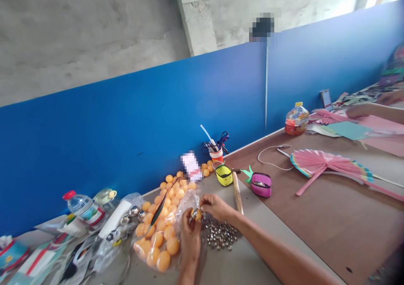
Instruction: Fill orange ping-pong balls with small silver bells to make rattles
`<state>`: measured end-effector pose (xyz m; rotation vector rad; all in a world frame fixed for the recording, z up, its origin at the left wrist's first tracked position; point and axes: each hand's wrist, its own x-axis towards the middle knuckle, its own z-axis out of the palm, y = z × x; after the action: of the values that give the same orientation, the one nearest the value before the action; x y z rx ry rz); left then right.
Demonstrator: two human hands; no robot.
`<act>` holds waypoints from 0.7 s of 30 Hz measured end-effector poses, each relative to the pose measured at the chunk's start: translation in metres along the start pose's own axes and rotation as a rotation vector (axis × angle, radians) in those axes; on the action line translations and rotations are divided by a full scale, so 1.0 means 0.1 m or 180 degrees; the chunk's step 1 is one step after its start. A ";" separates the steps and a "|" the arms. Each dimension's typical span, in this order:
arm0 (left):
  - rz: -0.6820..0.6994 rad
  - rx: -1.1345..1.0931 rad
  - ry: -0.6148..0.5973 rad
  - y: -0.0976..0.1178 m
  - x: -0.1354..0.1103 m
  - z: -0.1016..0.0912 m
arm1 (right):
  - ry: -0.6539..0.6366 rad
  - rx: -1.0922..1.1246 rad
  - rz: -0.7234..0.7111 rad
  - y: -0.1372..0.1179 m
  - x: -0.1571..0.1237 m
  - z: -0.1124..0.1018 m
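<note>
Together, left hand [191,234] and right hand [215,207] pinched one orange ball [196,214]; one bag [158,238] lay left, one stud heap [222,235] right, two pouches [261,185] farther off

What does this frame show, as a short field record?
left hand: holds an orange ball
right hand: fingers pinch at the ball's top
beside hands: bag of balls to the left, metal bits to the right
table: yellow pouch, pink pouch, stick, paper fan, bottle
behind: blue board
others: co-worker's arm, far right
</note>
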<state>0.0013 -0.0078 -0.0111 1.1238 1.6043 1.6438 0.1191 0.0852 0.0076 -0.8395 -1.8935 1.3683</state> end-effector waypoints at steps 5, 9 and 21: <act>0.0125 -0.0012 -0.0006 0.08 -0.02 0.03 | -0.0216 0.0755 0.0131 0.04 0.01 0.02; 0.0171 0.0019 -0.0011 0.03 -0.02 0.02 | -0.0300 0.0961 0.0319 0.06 -0.01 0.04; 0.0281 0.0098 -0.0225 -0.17 0.01 -0.02 | -0.0572 0.1655 0.0853 0.07 -0.01 0.00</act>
<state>-0.0035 -0.0063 -0.0274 1.2710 1.5602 1.6210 0.1203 0.0858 0.0009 -0.7357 -1.4675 2.0418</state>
